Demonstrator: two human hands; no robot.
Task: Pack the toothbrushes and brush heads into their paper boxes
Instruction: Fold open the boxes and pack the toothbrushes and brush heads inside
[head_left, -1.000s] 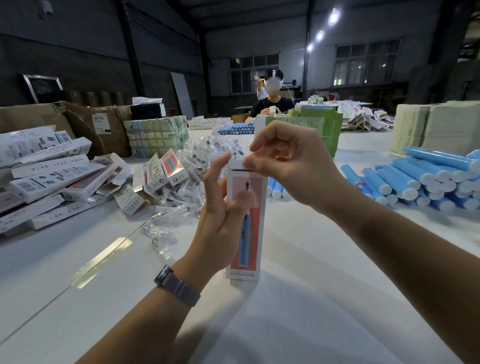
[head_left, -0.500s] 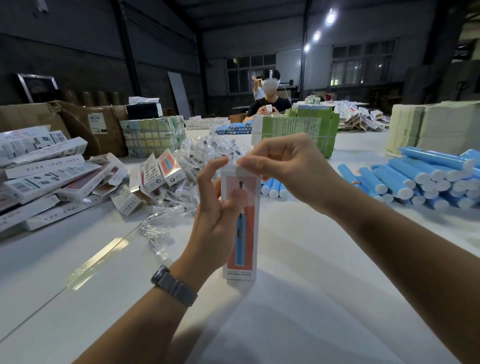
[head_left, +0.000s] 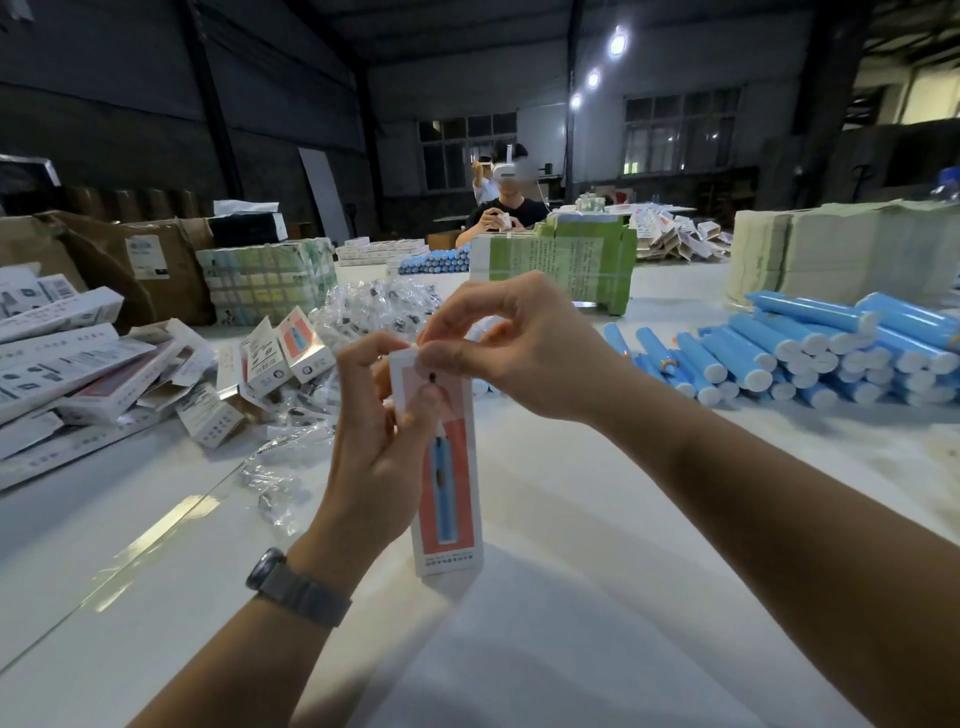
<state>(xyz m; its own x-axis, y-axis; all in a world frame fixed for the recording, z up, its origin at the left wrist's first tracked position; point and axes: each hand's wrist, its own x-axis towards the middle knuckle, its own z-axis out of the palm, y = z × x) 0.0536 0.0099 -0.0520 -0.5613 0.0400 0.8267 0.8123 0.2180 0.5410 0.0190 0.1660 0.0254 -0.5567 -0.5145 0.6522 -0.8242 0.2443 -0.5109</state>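
In the head view, the left hand (head_left: 374, 441) is gripping a tall white-and-coral paper toothbrush box (head_left: 447, 467) standing upright on the white tabletop (head_left: 597, 519), while the right hand (head_left: 519, 353) is pinching its top flap. Tucking well probably means steadying the box and pressing the flap squarely in.

Wide open white table (head_left: 597, 519) near and right of the upright box (head_left: 449, 467), nothing on it. To the left, loose plastic wrappers (head_left: 275, 483) lie just beside the left hand (head_left: 374, 447), and behind them a heap of paper boxes (head_left: 93, 374) blocks the left edge. On the right, stacked blue tubes (head_left: 810, 358) wall off the far side. Green cartons (head_left: 561, 260) close the far middle.
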